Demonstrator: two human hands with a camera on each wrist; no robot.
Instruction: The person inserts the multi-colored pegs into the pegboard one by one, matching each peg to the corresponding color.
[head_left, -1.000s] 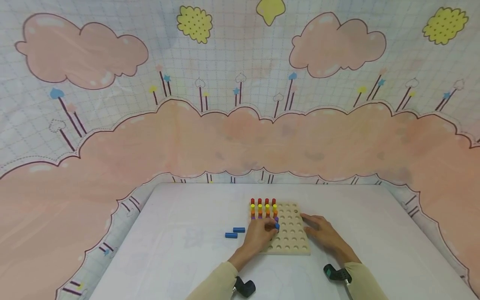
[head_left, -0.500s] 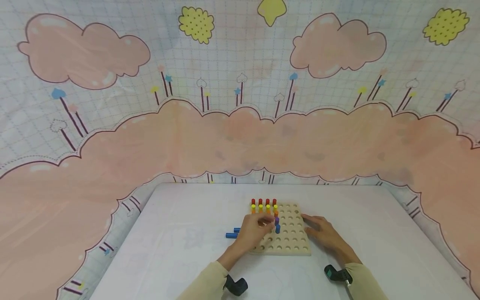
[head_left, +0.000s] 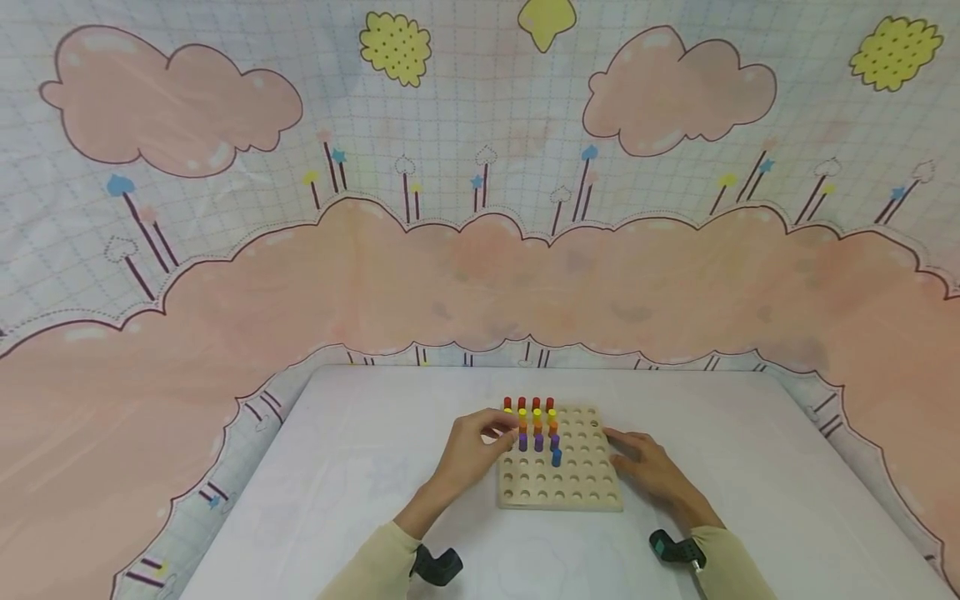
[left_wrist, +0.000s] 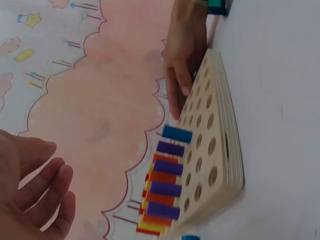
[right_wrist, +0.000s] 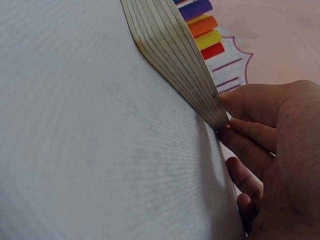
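Note:
A wooden pegboard [head_left: 588, 482] lies flat on the white table, with upright pegs in rows of red, yellow, orange and purple. One blue peg [head_left: 557, 458] stands in front of the purple row [left_wrist: 167, 189], in its rightmost column. My left hand [head_left: 471, 446] hovers at the board's left side and overlaps some pegs in the head view. In the left wrist view its fingers [left_wrist: 47, 190] are loosely bent, with nothing between them. My right hand [head_left: 648, 467] rests at the board's right edge, fingertips touching its side near the corner in the right wrist view.
The end of a loose blue peg [left_wrist: 190, 237] shows at the bottom of the left wrist view; my left hand covers that spot in the head view. Bare holes fill the board's front and right. A patterned cloth [head_left: 480, 283] hangs behind the table [head_left: 360, 433].
My left hand has let go of the blue peg, which now stands in the board, and has moved left toward the board's edge. My right hand stays put.

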